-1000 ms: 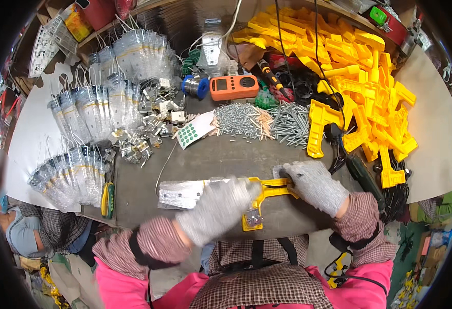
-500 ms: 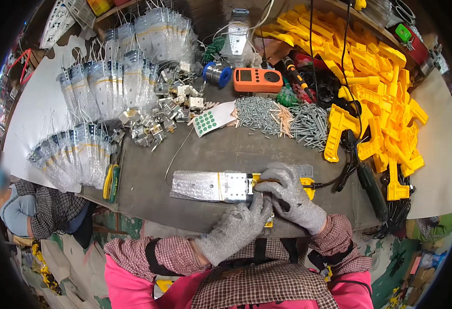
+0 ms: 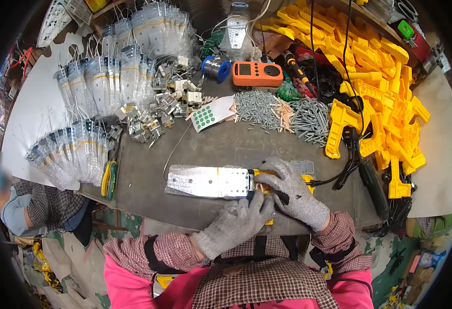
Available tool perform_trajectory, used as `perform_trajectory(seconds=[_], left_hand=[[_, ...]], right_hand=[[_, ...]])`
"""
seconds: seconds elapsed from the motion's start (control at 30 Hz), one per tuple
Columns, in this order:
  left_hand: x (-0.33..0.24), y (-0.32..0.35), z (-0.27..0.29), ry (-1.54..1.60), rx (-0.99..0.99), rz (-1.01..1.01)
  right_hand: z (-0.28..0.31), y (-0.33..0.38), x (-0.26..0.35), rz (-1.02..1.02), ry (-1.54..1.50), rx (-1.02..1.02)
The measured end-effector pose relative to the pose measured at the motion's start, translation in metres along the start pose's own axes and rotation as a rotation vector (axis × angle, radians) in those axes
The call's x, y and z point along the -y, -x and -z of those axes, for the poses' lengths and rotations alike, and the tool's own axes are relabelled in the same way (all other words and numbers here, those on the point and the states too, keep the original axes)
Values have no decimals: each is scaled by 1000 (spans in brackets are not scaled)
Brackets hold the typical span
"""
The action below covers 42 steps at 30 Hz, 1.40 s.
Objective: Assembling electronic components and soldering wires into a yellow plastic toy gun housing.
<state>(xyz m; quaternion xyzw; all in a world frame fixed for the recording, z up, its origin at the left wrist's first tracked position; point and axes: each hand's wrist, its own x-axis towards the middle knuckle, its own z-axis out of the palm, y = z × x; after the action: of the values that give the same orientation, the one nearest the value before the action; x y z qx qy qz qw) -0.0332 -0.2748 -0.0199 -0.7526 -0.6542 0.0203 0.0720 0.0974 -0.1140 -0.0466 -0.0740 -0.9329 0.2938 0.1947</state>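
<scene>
Now left hand (image 3: 234, 225) and right hand (image 3: 297, 196) meet over the yellow frame (image 3: 308, 179), fingers bent and close together beside the wrapped plate (image 3: 208, 181); can't tell whether they're clamped on anything. Frame and plate lie on the table (image 3: 146, 190), screws (image 3: 260, 110) beyond!

A flat, bubble-wrapped silvery plate (image 3: 210, 181) with small holes lies sideways, just left of the gloved fingers (image 3: 270, 180); a yellow handle (image 3: 307, 179), mostly hidden, lies under them.
</scene>
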Motion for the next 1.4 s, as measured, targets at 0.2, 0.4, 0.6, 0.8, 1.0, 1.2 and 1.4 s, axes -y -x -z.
perform_trajectory(seconds=[0.2, 0.4, 0.6, 0.8, 1.0, 1.2, 1.4], left_hand=[[7, 15, -12, 273, -183, -90], [9, 31, -26, 516, -93, -55], [20, 19, -30, 684, -189, -147], [19, 29, -27, 610, -93, -38], [17, 23, -33, 629, -193, -103], [13, 32, -39, 709, -257, -38], [16, 28, -32, 728, -285, -68]], right_hand=[[0, 0, 4, 40, 145, 16], [-4, 1, 2, 76, 138, 39], [1, 3, 3, 108, 196, 86], [50, -12, 6, -53, -20, -131], [113, -6, -89, -907, 835, -193], [136, 0, -28, -855, 151, -462], [183, 79, -67, -821, 34, -706]])
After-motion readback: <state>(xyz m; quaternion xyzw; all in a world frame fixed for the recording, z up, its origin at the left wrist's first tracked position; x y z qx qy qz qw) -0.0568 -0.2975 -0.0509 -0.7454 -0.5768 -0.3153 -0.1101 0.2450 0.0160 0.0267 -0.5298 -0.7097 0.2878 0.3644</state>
